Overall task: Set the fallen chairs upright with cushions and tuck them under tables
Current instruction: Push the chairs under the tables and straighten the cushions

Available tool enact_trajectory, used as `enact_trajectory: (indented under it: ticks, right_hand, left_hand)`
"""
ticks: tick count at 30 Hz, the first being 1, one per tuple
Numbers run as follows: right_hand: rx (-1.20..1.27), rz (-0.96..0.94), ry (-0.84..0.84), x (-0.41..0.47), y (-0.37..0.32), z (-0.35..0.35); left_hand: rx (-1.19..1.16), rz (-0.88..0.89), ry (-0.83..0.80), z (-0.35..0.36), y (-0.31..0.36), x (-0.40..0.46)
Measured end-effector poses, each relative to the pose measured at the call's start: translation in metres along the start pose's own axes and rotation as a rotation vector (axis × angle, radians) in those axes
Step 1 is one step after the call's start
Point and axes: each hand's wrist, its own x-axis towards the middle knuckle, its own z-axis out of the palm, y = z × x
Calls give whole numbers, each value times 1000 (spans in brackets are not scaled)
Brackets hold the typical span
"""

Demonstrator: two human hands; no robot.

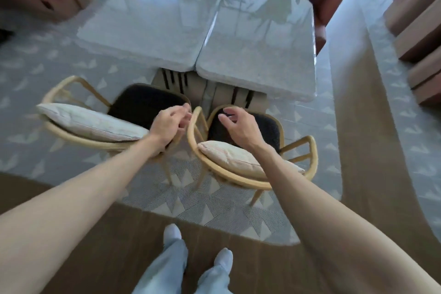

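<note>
While both bare arms reached forward over the chairs, neither grip held anything. The left hand (170, 124) hung above the near right corner of the left chair (100, 112), its fingers loosely curled and apart, touching nothing that could be made out. The right hand (238, 126) hovered over the dark seat of the right chair (253, 150), fingers spread and bent downward, its grip wide and empty. Both chairs stood upright on the patterned rug (214, 207), side by side, just in front of the pale worktop (202, 26) and not tucked under it. A cream cushion (90, 123) leaned along the left chair's curved back, and a second cushion (229, 156) lay against the right chair's back, partly under the right forearm. Motion blur softened the fingertips.
</note>
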Motion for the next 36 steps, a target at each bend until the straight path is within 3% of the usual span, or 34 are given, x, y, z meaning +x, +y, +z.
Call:
enact_trajectory:
  ticks: [4, 9, 16, 23, 27, 32, 36]
  right_hand:
    - [396, -119, 109, -10, -63, 12]
    - [687, -140, 147, -33, -126, 56]
    - [755, -135, 256, -47, -200, 149]
    - [748, -145, 305, -33, -260, 224]
    - [677, -76, 293, 2, -269, 257]
    - [330, 71, 271, 69, -251, 318]
    - [-95, 292, -32, 100, -224, 372]
  left_hand:
    - [-240, 90, 141, -73, 16, -29]
    - [-328, 257, 245, -152, -1, -56]
    - [-201, 349, 261, -266, -43, -78]
    - [-138, 382, 183, -353, -43, -66]
    - [-62, 335, 160, -386, -55, -21]
    - [307, 221, 255, -413, -93, 58]
    - [632, 12, 43, -436, -145, 102]
